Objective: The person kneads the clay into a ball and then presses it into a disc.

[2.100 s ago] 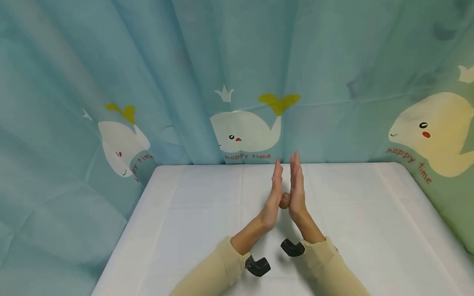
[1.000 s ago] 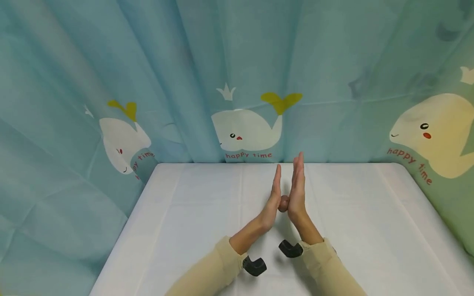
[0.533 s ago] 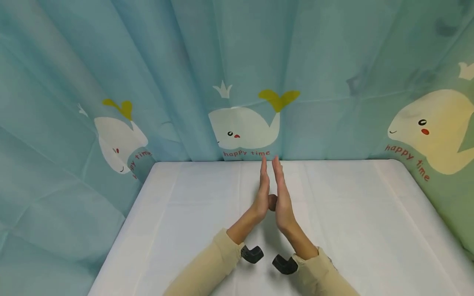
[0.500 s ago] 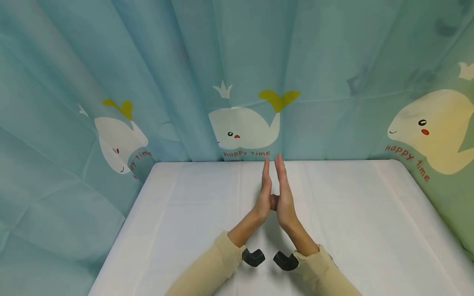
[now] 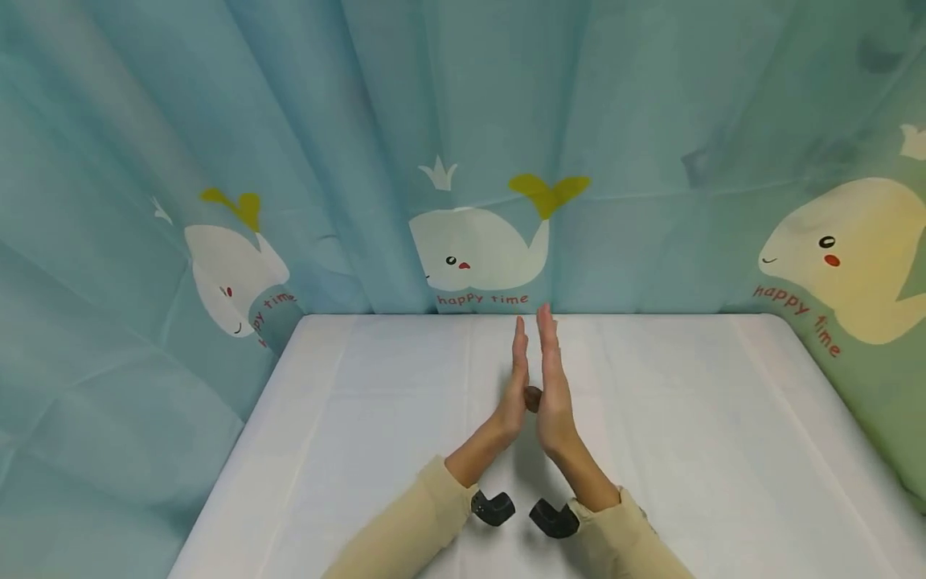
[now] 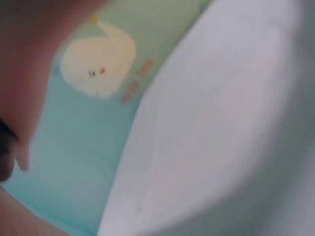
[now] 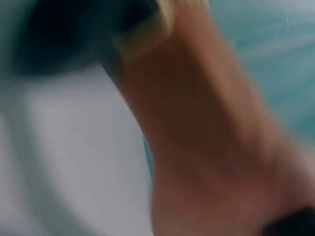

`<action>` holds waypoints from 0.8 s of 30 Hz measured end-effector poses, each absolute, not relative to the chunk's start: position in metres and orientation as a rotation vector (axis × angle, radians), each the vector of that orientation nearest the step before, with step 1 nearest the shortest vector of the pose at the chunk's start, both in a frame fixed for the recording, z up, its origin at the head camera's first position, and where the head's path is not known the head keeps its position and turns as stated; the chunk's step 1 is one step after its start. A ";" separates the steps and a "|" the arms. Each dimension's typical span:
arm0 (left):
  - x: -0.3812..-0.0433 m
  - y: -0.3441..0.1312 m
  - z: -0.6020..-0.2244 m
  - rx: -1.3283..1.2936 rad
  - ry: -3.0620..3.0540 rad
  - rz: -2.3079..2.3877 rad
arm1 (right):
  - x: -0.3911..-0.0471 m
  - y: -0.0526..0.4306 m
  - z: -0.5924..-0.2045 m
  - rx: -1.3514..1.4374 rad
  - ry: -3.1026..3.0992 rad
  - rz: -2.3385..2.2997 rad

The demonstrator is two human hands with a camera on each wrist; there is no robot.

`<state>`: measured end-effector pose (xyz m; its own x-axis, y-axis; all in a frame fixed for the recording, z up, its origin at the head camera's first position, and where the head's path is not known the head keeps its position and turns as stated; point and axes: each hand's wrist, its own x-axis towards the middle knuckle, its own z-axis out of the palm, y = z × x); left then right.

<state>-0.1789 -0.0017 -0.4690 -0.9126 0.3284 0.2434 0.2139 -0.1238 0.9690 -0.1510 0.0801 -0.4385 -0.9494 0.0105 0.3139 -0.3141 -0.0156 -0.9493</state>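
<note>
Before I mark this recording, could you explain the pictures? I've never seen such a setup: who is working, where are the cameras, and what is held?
No machine here: a person works bare-handed. The wide picture comes from a head-worn camera looking forward and down. The two blurred close-ups come from cameras on the wrists, probably the black pieces. The left hand and right hand face palm to palm, fingers straight, with a brown lump held between them, partly hidden. Below is a white table; behind it hangs a whale-print curtain. I cannot tell what the lump is made of.
</note>
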 end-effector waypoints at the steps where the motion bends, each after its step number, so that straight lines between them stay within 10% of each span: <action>1: -0.175 -0.001 -0.469 0.629 1.988 2.204 | -0.156 0.084 -0.437 0.300 -2.035 2.051; 24: -0.173 0.006 -0.462 0.571 1.947 2.232 | -0.152 0.086 -0.435 0.366 -1.983 2.108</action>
